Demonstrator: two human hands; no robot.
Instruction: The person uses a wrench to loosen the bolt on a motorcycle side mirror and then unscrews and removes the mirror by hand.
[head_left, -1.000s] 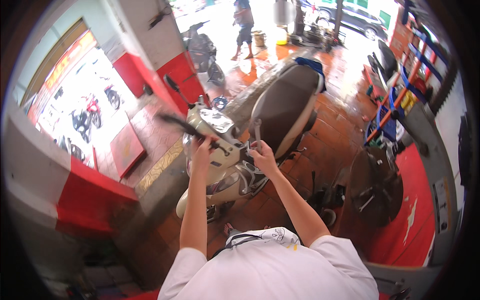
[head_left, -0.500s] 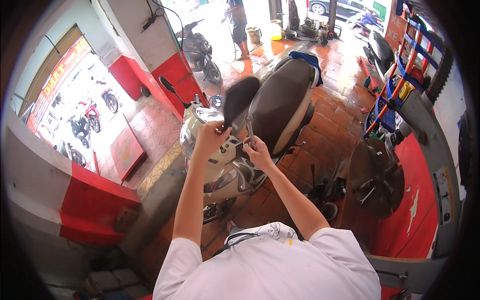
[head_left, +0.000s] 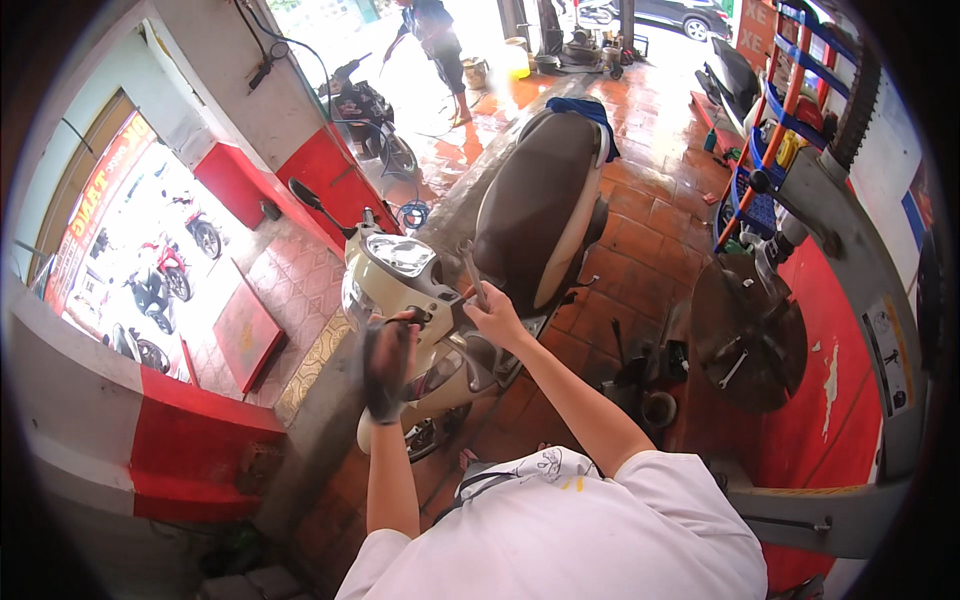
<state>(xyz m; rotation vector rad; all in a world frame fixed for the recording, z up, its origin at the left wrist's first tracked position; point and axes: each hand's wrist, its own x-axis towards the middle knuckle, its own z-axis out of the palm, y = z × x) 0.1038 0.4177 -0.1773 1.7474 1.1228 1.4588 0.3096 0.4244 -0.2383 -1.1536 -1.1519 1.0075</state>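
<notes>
A cream scooter (head_left: 400, 300) with a brown seat (head_left: 540, 185) stands in front of me. My left hand (head_left: 408, 335) is closed round a dark scooter mirror (head_left: 384, 372), smeared by motion, just in front of the handlebar cover. My right hand (head_left: 494, 312) grips a metal wrench (head_left: 474, 268), its head pointing up beside the front of the seat. Another mirror (head_left: 315, 205) stands on the scooter's far-left side. A blue cloth (head_left: 588, 112) lies over the rear end of the seat.
At right stands a tyre-changing machine with a round plate (head_left: 750, 335); a spanner (head_left: 734, 369) lies on it. Behind it is a blue and orange rack (head_left: 765, 150). A person (head_left: 440, 45) stands at the back by a dark motorbike (head_left: 365, 115). A red-and-white low wall (head_left: 200, 440) runs along the left.
The mirror has come away from beside the seat and swung down toward me in my left hand. My right hand still holds the wrench, slightly lower and further left.
</notes>
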